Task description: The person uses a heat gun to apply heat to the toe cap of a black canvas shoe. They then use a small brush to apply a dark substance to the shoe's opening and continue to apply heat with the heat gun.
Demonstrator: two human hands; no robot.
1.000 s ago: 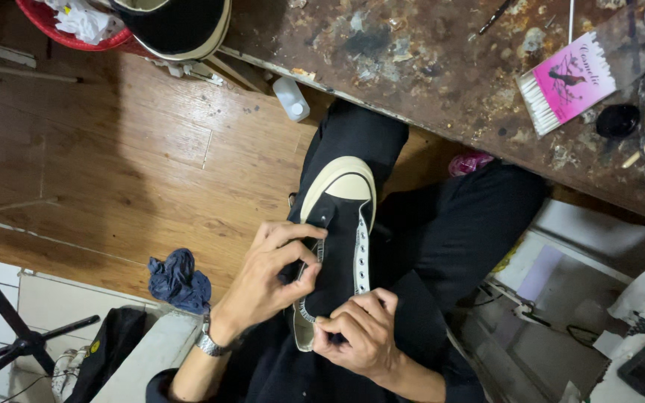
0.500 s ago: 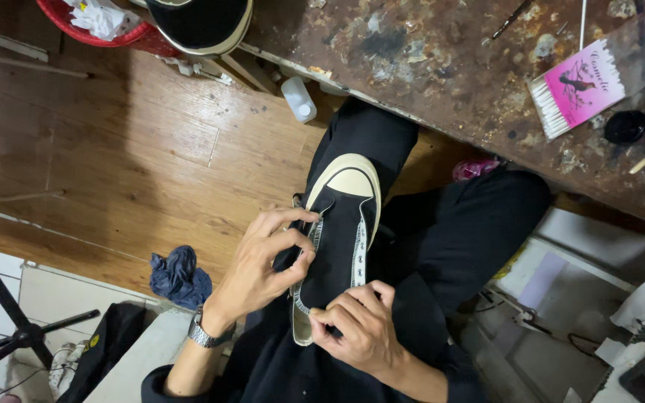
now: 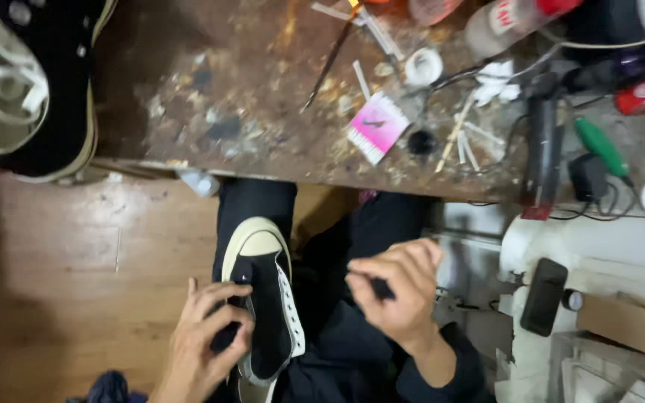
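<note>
A black canvas sneaker (image 3: 266, 298) with a cream toe cap and white eyelet strip lies on my lap, toe pointing to the workbench. My left hand (image 3: 207, 339) grips the sneaker's left side, fingers curled over its upper. My right hand (image 3: 401, 287) is lifted off the shoe, to its right over my dark trousers, fingers pinched on a small dark item that I cannot identify. The shoe's heel is hidden by my left hand and the frame edge.
A stained workbench (image 3: 248, 97) spans the top, holding a second black sneaker (image 3: 31, 82), a pink card (image 3: 377, 125), thin sticks, a white cap, a green-handled tool (image 3: 601, 145) and cables. A dark phone (image 3: 543, 296) rests on a white machine at right. Wooden floor lies left.
My right hand has left the sneaker's heel and risen to the right, pinching something small. The view tilted up, showing more of the bench. My left hand still holds the shoe.
</note>
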